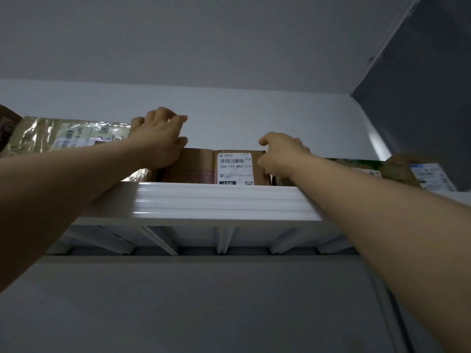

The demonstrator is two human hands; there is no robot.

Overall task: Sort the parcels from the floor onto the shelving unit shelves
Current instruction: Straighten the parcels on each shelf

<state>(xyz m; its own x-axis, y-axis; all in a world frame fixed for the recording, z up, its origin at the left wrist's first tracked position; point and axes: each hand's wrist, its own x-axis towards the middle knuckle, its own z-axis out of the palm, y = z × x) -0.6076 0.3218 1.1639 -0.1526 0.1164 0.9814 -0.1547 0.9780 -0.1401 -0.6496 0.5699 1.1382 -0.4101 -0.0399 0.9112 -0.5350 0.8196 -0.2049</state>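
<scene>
A brown cardboard parcel (198,165) with a white barcode label reading 15H-159-A03-210 sits on the top shelf (216,200) of the white shelving unit, seen from below. My left hand (160,138) grips its upper left corner, fingers curled over the top. At the parcel's right edge my right hand (280,154) holds the upper right corner with curled fingers. Both arms reach up over the shelf's front rail.
A tape-wrapped brown parcel (68,136) with a label lies on the same shelf to the left. To the right lie a green-printed parcel (356,165) and a brown one with a blue-white label (418,174). White wall and ceiling rise behind; a dark panel (420,85) is at the right.
</scene>
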